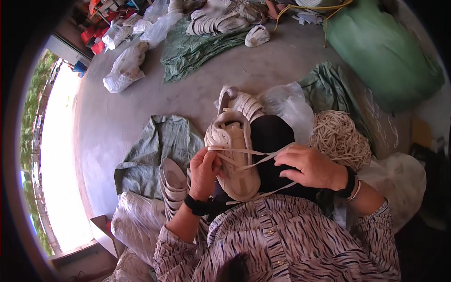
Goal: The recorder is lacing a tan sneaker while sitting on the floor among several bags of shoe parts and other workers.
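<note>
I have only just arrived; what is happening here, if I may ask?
A person is handling the lace of a pale shoe, whose toe points toward their body. The left hand pinches the lace; it stretches across to the right hand, whose exact grip is unclear. No finished bow shows. A heap of loose laces lies to the right.

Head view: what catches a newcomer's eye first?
The cream sneaker near the centre stands out, a pale lace running between the left hand and the right hand. Right of it lies a tangled heap of shoelaces; a bulging green sack fills the upper right.
</note>
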{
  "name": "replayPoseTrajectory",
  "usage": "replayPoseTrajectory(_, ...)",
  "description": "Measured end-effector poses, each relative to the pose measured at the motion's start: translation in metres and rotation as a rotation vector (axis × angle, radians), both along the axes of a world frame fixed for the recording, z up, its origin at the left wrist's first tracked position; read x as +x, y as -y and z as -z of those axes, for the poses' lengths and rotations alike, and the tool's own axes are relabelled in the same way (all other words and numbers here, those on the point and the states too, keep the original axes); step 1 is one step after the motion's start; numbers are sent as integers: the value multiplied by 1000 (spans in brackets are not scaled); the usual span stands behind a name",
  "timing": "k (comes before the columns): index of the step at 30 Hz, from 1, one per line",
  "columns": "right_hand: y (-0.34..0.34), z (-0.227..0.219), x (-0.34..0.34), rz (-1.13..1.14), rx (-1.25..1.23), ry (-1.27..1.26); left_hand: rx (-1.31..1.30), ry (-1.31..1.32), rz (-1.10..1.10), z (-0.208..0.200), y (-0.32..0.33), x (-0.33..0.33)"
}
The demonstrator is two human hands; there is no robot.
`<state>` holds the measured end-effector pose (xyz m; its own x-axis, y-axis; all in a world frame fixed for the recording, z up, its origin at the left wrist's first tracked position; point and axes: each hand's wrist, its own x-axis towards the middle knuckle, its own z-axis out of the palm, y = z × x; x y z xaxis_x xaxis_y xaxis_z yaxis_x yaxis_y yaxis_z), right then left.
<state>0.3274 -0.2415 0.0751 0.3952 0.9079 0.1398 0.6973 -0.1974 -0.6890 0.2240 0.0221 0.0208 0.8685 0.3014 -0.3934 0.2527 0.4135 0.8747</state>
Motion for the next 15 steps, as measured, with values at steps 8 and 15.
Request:
replayPoseTrajectory(8,-53,39,-20,27,-24,401,25,9,-55,1,6,-6)
replayPoseTrajectory(15,23,35,17,319,-80,516,-194,200,-546,-14,-67,-22)
